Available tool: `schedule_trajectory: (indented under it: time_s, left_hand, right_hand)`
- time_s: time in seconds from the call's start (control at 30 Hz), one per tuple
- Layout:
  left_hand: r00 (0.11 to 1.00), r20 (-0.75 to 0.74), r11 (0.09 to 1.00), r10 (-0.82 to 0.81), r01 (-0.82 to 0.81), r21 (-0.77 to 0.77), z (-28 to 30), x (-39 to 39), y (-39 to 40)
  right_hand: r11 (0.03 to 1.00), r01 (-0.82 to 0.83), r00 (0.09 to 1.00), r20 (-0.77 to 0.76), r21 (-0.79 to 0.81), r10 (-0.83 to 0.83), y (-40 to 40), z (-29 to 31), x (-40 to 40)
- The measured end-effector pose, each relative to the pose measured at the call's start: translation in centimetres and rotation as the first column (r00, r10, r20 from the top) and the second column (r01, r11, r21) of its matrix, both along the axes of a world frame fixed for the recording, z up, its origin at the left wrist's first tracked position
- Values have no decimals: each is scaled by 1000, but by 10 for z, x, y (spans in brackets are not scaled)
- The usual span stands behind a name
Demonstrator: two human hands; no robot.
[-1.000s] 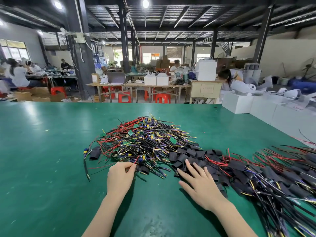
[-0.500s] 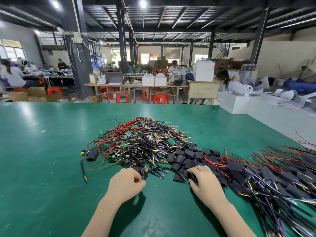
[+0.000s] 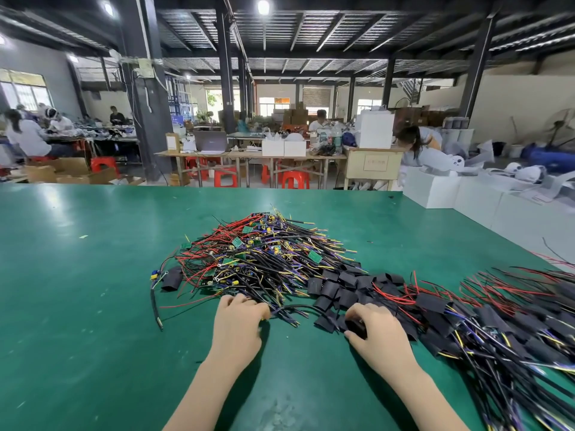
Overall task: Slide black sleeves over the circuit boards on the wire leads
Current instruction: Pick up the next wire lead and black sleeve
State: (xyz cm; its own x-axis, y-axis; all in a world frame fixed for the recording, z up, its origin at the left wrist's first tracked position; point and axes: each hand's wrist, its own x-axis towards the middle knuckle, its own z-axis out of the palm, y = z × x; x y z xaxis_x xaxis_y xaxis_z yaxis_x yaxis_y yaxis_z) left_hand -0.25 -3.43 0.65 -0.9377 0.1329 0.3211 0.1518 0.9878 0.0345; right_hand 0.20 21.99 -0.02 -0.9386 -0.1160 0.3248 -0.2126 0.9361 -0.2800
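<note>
Your left hand (image 3: pixel 239 318) curls its fingers round a wire lead (image 3: pixel 292 307) at the near edge of the wire pile (image 3: pixel 261 259). Your right hand (image 3: pixel 371 328) pinches a black sleeve (image 3: pixel 356 326) just right of that pile. The sleeve looks light, soft and easily flattened; hold it by its sides so the mouth stays open.

Left hand (image 3: pixel 238 321) curled on wire leads (image 3: pixel 264 259), right hand (image 3: pixel 373 331) pinching a black sleeve (image 3: pixel 354 325), green table (image 3: pixel 77 306).

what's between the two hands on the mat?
Head view: between left hand and right hand, a black lead arcs across, loose black sleeves lie beside the right hand; green mat below is bare.
</note>
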Motion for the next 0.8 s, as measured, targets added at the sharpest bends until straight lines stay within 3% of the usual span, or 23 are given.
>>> schedule_trajectory:
  time_s: [0.13, 0.27, 0.4, 0.47, 0.53, 0.63, 0.73, 0.8]
  left_hand:
    - [982, 6, 979, 191, -190, -79, 6, 5, 0]
    - [964, -21, 955, 265, -265, -131, 5, 4, 0]
    - [928, 98, 896, 359, -314, -312, -5, 3, -3]
    - [903, 126, 881, 411, -357, -310, -8, 3, -5]
    - [882, 83, 873, 464, -440, -209, -4, 3, -9]
    - [841, -58, 841, 538, -531, 99, 9, 6, -20]
    - [821, -211, 827, 530, -447, 341, 17, 6, -36]
    - [798, -338, 845, 499, -361, 394, 20, 5, -42]
  right_hand:
    - [999, -9, 999, -34, -35, 8, -1, 1, 1]
    - [998, -22, 996, -83, -51, 17, -3, 3, 0]
    - [998, -45, 996, -80, -36, 42, -4, 4, 1]
    - [998, -45, 996, -81, -44, 41, -3, 4, 2]
    - [998, -36, 997, -76, -45, 32, -3, 5, 3]
    - [998, -30, 997, -70, -50, 26, -2, 5, 3]
    - [998, -32, 997, -73, -50, 28, -3, 5, 3]
    - [998, -33, 997, -71, -48, 29, -3, 5, 4]
